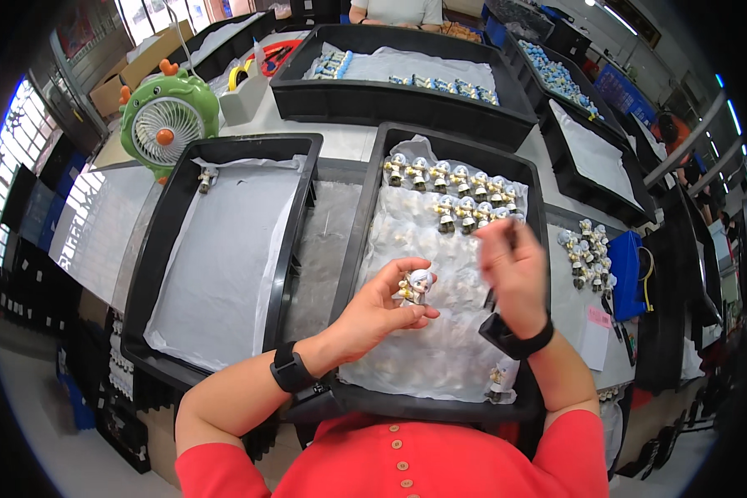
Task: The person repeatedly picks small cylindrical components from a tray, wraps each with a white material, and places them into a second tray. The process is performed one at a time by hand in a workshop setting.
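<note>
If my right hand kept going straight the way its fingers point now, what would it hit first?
Probably the nearer row of small figurines on the white sheet in the black tray. The right hand points up and away over it, though it is blurred and its height is unclear.

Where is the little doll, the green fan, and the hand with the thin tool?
Doll (pixel 418 287), head view, on its white hair.
Green fan (pixel 167 121), head view, on its white grille.
Right hand (pixel 516 270), head view, on its back.

Roughly twelve figurines (pixel 452 195) in rows, one figurine in hand (pixel 417 288), two black trays (pixel 353 241), one green fan (pixel 168 120)
</note>
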A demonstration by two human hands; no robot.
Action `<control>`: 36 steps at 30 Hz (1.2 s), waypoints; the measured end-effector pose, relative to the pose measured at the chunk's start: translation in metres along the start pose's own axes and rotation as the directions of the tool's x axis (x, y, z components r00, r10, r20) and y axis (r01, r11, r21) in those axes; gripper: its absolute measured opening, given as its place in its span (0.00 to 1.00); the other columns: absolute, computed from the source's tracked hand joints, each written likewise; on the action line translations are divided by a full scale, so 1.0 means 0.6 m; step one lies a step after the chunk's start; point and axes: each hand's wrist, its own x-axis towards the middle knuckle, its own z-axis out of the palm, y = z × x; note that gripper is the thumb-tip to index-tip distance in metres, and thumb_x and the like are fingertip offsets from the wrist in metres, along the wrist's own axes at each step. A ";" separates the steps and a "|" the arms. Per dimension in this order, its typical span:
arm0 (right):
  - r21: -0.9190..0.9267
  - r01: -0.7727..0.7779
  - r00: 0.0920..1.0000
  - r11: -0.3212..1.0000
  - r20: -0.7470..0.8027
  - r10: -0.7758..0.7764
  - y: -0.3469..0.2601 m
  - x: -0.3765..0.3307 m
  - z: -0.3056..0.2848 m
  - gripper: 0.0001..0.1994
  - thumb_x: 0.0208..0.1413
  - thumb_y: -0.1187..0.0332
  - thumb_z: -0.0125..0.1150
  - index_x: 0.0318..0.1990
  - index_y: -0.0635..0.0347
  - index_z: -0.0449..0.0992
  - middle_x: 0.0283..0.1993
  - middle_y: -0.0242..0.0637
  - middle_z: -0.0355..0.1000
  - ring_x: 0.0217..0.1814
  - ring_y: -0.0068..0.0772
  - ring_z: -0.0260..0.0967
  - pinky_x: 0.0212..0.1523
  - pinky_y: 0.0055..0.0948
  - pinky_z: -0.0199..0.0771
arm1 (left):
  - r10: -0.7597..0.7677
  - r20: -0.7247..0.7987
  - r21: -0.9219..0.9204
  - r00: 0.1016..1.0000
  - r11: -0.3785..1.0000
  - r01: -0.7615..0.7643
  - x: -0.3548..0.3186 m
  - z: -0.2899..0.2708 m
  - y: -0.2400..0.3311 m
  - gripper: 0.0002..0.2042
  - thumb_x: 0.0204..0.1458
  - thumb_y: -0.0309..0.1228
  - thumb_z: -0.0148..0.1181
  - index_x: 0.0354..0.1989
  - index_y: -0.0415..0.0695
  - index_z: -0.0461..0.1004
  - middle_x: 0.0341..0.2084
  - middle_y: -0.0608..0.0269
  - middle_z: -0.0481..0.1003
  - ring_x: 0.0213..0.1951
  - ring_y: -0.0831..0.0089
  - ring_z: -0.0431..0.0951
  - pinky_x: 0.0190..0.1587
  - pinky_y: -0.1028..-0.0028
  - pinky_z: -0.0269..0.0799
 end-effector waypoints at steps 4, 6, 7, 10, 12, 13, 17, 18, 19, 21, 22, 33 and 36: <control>0.303 0.167 0.968 0.938 -0.232 -0.098 -0.054 0.014 -0.103 0.11 0.62 0.60 0.48 0.31 0.55 0.64 0.18 0.23 0.56 0.16 0.12 0.51 0.16 0.14 0.48 | 0.022 -0.018 -0.039 1.000 0.999 -0.023 -0.002 -0.003 0.000 0.28 0.53 0.22 0.54 0.62 0.50 0.52 0.54 0.60 0.62 0.49 0.68 0.72 0.49 0.70 0.71; 0.190 0.044 0.970 0.981 -0.243 0.004 -0.034 0.032 -0.174 0.11 0.62 0.59 0.49 0.30 0.55 0.64 0.18 0.23 0.58 0.16 0.12 0.52 0.15 0.14 0.47 | 0.031 -0.030 -0.052 0.999 0.998 -0.032 -0.005 -0.004 0.001 0.29 0.53 0.23 0.54 0.62 0.50 0.50 0.54 0.60 0.62 0.49 0.68 0.72 0.50 0.70 0.70; 0.063 -0.065 0.960 0.996 -0.269 0.080 -0.027 0.037 -0.197 0.12 0.61 0.58 0.50 0.30 0.54 0.64 0.19 0.23 0.59 0.16 0.12 0.52 0.15 0.13 0.48 | 0.034 -0.029 -0.059 0.999 0.998 -0.036 -0.007 -0.003 0.001 0.30 0.53 0.23 0.54 0.63 0.50 0.50 0.54 0.60 0.62 0.49 0.68 0.72 0.50 0.70 0.70; -0.263 -0.374 0.913 0.889 -0.275 0.303 0.074 0.023 -0.301 0.11 0.58 0.58 0.53 0.33 0.55 0.67 0.21 0.24 0.63 0.18 0.12 0.57 0.17 0.13 0.54 | 0.043 0.000 -0.056 0.999 0.998 -0.043 -0.004 0.002 0.002 0.32 0.53 0.23 0.54 0.65 0.51 0.48 0.54 0.60 0.63 0.50 0.68 0.72 0.51 0.71 0.69; -0.288 -0.462 0.881 0.839 -0.257 0.397 0.152 0.002 -0.346 0.09 0.54 0.67 0.54 0.41 0.58 0.69 0.26 0.29 0.67 0.22 0.18 0.62 0.20 0.18 0.59 | 0.056 0.004 -0.050 0.998 0.997 -0.056 -0.005 0.003 0.001 0.32 0.53 0.23 0.54 0.65 0.52 0.47 0.55 0.60 0.63 0.51 0.68 0.71 0.52 0.71 0.69; -0.295 -0.480 0.873 0.826 -0.253 0.417 0.178 -0.005 -0.356 0.11 0.53 0.69 0.54 0.44 0.59 0.69 0.28 0.31 0.68 0.24 0.18 0.62 0.21 0.19 0.60 | 0.065 0.000 -0.048 0.998 0.997 -0.065 -0.006 0.003 0.001 0.33 0.53 0.23 0.54 0.65 0.52 0.46 0.55 0.60 0.62 0.51 0.68 0.71 0.52 0.71 0.69; -0.635 -0.375 0.926 0.675 -0.299 0.232 0.241 -0.017 -0.397 0.16 0.51 0.72 0.56 0.49 0.60 0.69 0.37 0.33 0.70 0.33 0.17 0.66 0.30 0.19 0.64 | 0.111 0.005 -0.025 0.994 0.994 -0.111 -0.008 0.005 0.000 0.33 0.53 0.23 0.55 0.66 0.51 0.46 0.56 0.60 0.62 0.52 0.68 0.70 0.52 0.71 0.69; -0.586 -0.316 0.941 0.746 -0.296 0.166 0.232 -0.009 -0.392 0.16 0.51 0.71 0.56 0.49 0.60 0.69 0.38 0.32 0.70 0.36 0.17 0.66 0.33 0.19 0.64 | 0.119 0.004 -0.026 0.993 0.993 -0.119 -0.008 0.003 -0.001 0.33 0.53 0.23 0.55 0.66 0.51 0.46 0.56 0.60 0.62 0.52 0.68 0.70 0.52 0.71 0.69; -0.533 -0.250 0.950 0.808 -0.296 0.099 0.205 0.004 -0.381 0.16 0.51 0.71 0.56 0.49 0.61 0.70 0.40 0.32 0.70 0.38 0.17 0.66 0.36 0.20 0.64 | 0.128 0.002 -0.029 0.992 0.991 -0.128 -0.008 0.002 -0.003 0.33 0.53 0.23 0.55 0.66 0.51 0.46 0.56 0.60 0.62 0.52 0.68 0.70 0.52 0.71 0.69; -0.324 -0.174 0.953 0.930 -0.295 0.076 0.117 0.033 -0.339 0.15 0.53 0.69 0.56 0.48 0.61 0.70 0.42 0.31 0.71 0.43 0.17 0.65 0.42 0.20 0.65 | 0.143 -0.010 -0.031 0.990 0.989 -0.143 -0.011 0.003 -0.002 0.34 0.53 0.22 0.55 0.66 0.51 0.46 0.56 0.60 0.62 0.52 0.67 0.70 0.52 0.71 0.69; -0.156 -0.172 0.952 0.973 -0.280 0.124 0.058 0.048 -0.297 0.14 0.55 0.68 0.56 0.48 0.60 0.71 0.42 0.30 0.71 0.45 0.17 0.65 0.44 0.20 0.65 | 0.145 -0.025 -0.029 0.989 0.989 -0.145 -0.011 0.002 -0.003 0.34 0.52 0.22 0.55 0.66 0.51 0.45 0.56 0.59 0.62 0.52 0.67 0.70 0.52 0.71 0.69; 0.179 0.028 0.926 0.983 0.367 -0.094 -0.005 0.023 0.021 0.25 0.53 0.64 0.61 0.58 0.57 0.61 0.53 0.34 0.65 0.56 0.27 0.61 0.52 0.26 0.61 | 0.191 -0.012 -0.288 0.981 0.939 -0.187 -0.014 -0.005 0.011 0.26 0.62 0.40 0.40 0.66 0.47 0.45 0.55 0.56 0.63 0.52 0.62 0.70 0.51 0.66 0.69; -0.168 0.290 0.869 0.942 0.459 -0.186 0.017 0.000 0.031 0.46 0.39 0.64 0.72 0.65 0.54 0.50 0.59 0.39 0.59 0.61 0.35 0.56 0.58 0.36 0.58 | 0.195 -0.034 -0.311 0.980 0.930 -0.196 -0.014 -0.009 0.013 0.25 0.62 0.39 0.40 0.66 0.46 0.45 0.54 0.56 0.63 0.52 0.60 0.70 0.51 0.65 0.69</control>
